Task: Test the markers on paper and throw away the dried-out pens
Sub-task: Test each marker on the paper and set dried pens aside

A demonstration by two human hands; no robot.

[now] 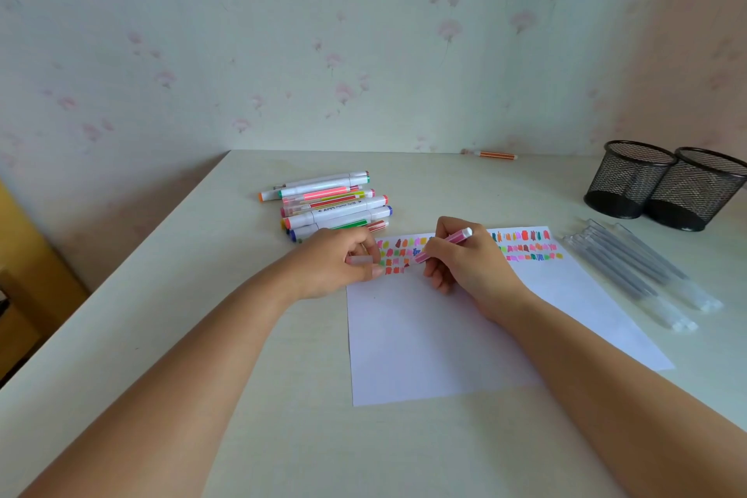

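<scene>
Gripping a pink marker (444,244) in a writing hold, the right hand (465,263) rests on the white paper (436,336) with the tip down among rows of coloured test marks (525,246) along the sheet's far edge. At 9 o'clock of it, the left hand (339,261) is curled shut around a translucent cap (361,260) at the paper's corner. A pile of markers (331,204) lies on the table (202,295) at 11 o'clock from the hands. Grey pens (638,271) lie at 3 o'clock of the paper, two black mesh cups (667,186) at 1 o'clock, and an orange pen (491,154) at 12 o'clock against the wall.
</scene>
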